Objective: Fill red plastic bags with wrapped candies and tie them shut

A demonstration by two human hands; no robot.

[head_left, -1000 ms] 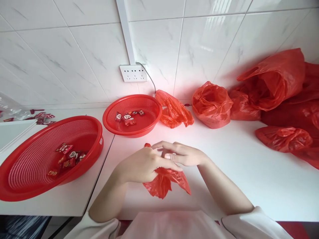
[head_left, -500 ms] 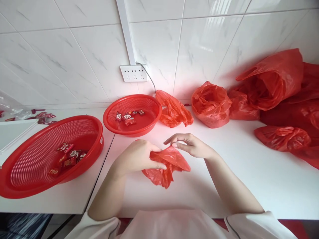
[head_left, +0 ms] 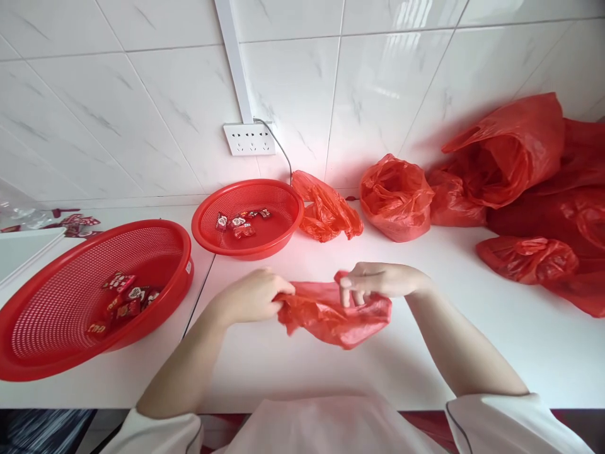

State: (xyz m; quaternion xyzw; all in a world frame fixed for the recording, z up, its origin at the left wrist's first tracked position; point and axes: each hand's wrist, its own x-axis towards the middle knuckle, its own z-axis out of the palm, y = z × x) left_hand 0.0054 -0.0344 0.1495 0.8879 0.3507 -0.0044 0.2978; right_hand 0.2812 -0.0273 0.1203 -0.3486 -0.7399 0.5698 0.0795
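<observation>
A thin red plastic bag (head_left: 338,321) is stretched sideways between my two hands, above the white table. My left hand (head_left: 258,295) pinches its left end, with the fingers closed on the plastic. On the other side, my right hand (head_left: 378,282) has its fingers curled over the bag's upper right edge and grips it. The bag is crumpled and hangs below the hands. Just beyond my left hand stands a small red plastic basket (head_left: 288,243) with several wrapped candies (head_left: 243,230) in it.
A larger red basket (head_left: 182,271) with wrapped candies (head_left: 127,309) stands at left. Along the wall lie a crumpled red bag (head_left: 326,211), an opened red bag (head_left: 397,202) and more red bags (head_left: 515,151) at right. A power socket (head_left: 249,139) is on the tiled wall.
My hands have moved apart, the left one leftward and the right one rightward. The red bag, bunched before, is now spread wider between them.
</observation>
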